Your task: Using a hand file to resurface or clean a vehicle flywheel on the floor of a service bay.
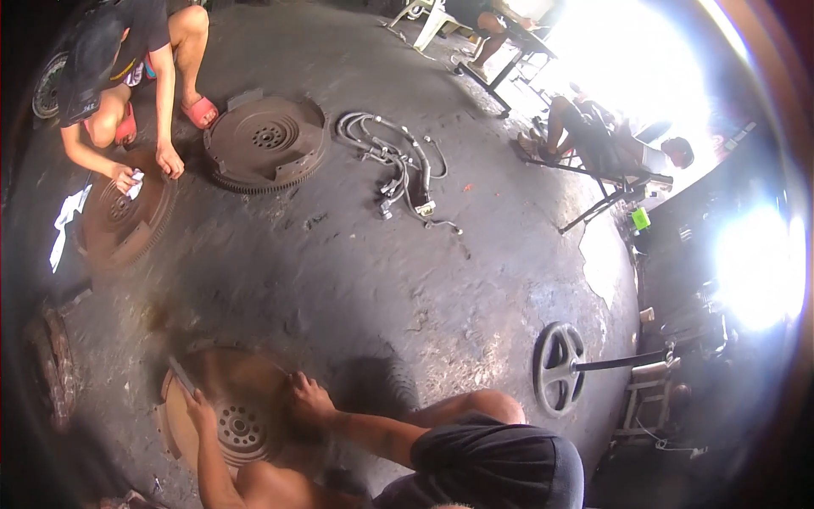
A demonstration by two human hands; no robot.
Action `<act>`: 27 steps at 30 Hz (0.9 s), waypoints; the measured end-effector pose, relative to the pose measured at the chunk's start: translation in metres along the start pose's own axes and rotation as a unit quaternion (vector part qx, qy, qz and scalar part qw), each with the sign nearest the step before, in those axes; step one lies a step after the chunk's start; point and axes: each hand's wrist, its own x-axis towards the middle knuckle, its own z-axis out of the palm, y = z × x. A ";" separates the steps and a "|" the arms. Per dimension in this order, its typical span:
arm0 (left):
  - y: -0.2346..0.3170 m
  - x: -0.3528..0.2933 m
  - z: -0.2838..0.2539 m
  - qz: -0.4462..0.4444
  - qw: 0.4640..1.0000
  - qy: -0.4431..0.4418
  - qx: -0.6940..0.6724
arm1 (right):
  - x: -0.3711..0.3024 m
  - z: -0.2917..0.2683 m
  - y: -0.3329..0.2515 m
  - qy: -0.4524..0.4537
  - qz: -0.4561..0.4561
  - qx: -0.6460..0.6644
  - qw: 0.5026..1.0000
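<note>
A round, rust-brown flywheel (193,424) with a ring of holes at its hub lies flat on the floor before me. Over its left side, my left hand (200,413) is closed on a flat grey strip (180,373), whose exact kind I cannot make out. At the flywheel's right side my right hand (311,399) has its fingers bent; what they hold, if anything, is hidden. My bare knee and dark shorts (500,462) fill the lower middle.
Ahead left, a crouching person (114,76) rubs another flywheel (127,216) with a white cloth. A toothed flywheel (267,140) and a wiring harness (407,165) lie farther off. A steering wheel (560,369) on a shaft stands right. Someone reclines on a chair (610,165).
</note>
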 end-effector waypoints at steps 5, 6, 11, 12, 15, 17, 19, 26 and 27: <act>0.010 -0.020 -0.016 -0.043 0.992 -0.075 0.089 | -0.002 -0.007 -0.004 -0.035 0.010 -0.004 0.999; 0.020 0.001 -0.021 -0.028 0.995 -0.049 0.079 | 0.000 -0.016 -0.013 -0.031 0.010 0.013 0.999; 0.033 0.008 0.000 0.018 0.998 0.001 0.063 | 0.000 -0.011 -0.005 -0.043 0.022 0.003 0.999; 0.024 -0.007 0.005 0.012 0.996 -0.014 0.084 | 0.001 -0.006 0.000 -0.033 0.020 -0.007 0.999; 0.043 -0.023 0.002 0.014 0.988 -0.028 0.150 | -0.002 0.001 0.008 -0.027 0.015 -0.016 0.999; 0.046 0.002 -0.009 0.015 0.990 -0.055 0.130 | -0.003 0.003 0.005 -0.029 0.005 -0.015 0.999; 0.026 0.028 -0.011 0.046 0.995 -0.021 0.089 | 0.002 0.004 -0.002 -0.005 0.000 -0.012 1.000; 0.041 -0.004 -0.005 -0.024 0.987 -0.033 0.157 | -0.004 -0.011 -0.003 -0.026 -0.012 -0.010 1.000; 0.041 0.014 -0.013 0.044 0.989 -0.008 0.144 | 0.000 -0.027 -0.013 -0.007 -0.004 -0.001 1.000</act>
